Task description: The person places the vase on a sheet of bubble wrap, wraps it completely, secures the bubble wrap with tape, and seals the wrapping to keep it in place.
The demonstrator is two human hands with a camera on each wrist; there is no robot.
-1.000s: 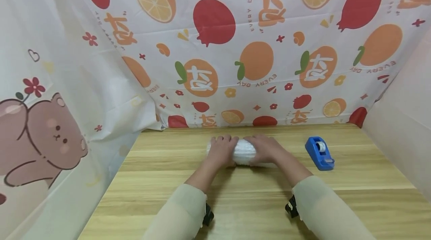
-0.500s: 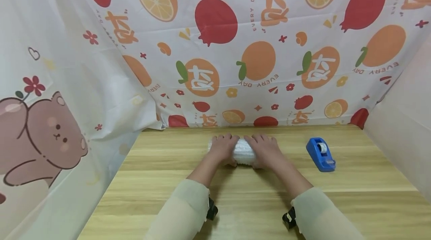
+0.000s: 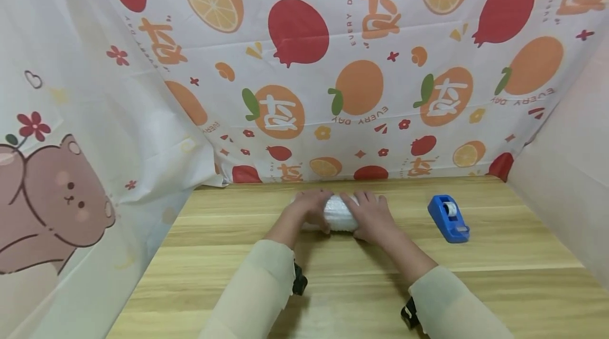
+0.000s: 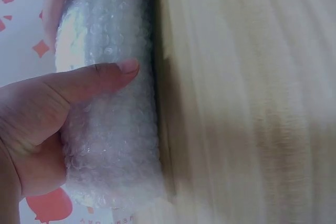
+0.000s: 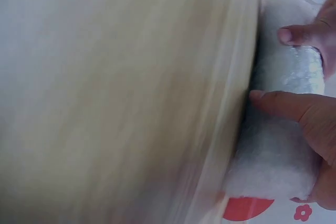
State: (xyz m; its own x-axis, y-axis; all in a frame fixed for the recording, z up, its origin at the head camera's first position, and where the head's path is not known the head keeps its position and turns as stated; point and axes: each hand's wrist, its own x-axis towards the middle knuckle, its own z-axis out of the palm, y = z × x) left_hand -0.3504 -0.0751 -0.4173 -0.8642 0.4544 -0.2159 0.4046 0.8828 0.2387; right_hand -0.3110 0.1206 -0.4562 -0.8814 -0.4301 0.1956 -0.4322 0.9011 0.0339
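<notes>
A roll wrapped in clear bubble wrap (image 3: 340, 213) lies crosswise on the wooden table; what is inside cannot be made out. My left hand (image 3: 310, 208) grips its left part, and in the left wrist view the thumb (image 4: 113, 77) lies across the bubble wrap while the fingers go behind it. On the right part, my right hand (image 3: 375, 218) holds the roll the same way, its thumb (image 5: 275, 100) over the near side in the right wrist view. Most of the fingers are hidden behind the roll in both wrist views.
A blue tape dispenser (image 3: 449, 219) with a roll of tape stands on the table to the right. Behind the table (image 3: 228, 259) hangs a fruit-print cloth (image 3: 314, 85); a bear-print cloth (image 3: 157, 117) covers the left side. A pale wall closes the right.
My left hand has turned on the bubble-wrapped roll, its fingers now farther over the back. My right hand still holds its end, with small shifts. The head view has swung slightly.
</notes>
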